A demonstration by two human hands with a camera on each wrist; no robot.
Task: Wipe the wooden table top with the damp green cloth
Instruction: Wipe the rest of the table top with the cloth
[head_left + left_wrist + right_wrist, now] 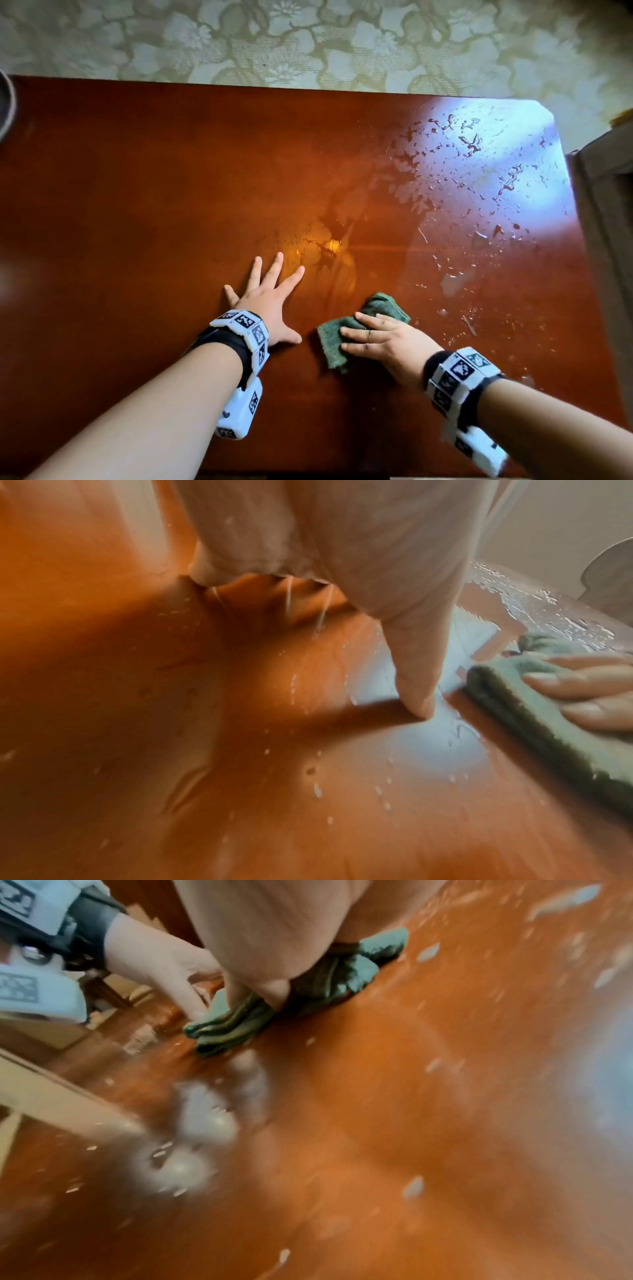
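A folded green cloth (pixel 346 329) lies on the reddish wooden table top (pixel 171 188), near its front middle. My right hand (pixel 380 339) lies flat on the cloth with straight fingers pressing it down. To the left of it my left hand (pixel 270 301) rests on the bare wood with fingers spread wide, holding nothing. In the left wrist view the cloth (pixel 548 723) sits at the right under fingertips (pixel 582 691). The right wrist view shows the cloth (pixel 240 1026) bunched under my palm. Water drops (pixel 479 171) cover the table's right half.
A patterned cream carpet (pixel 308 41) lies beyond the table's far edge. A brown piece of furniture (pixel 606 205) stands along the right edge. A dark rounded object (pixel 5 102) sits at the far left corner. A small dark scrap (pixel 469 324) lies right of the cloth.
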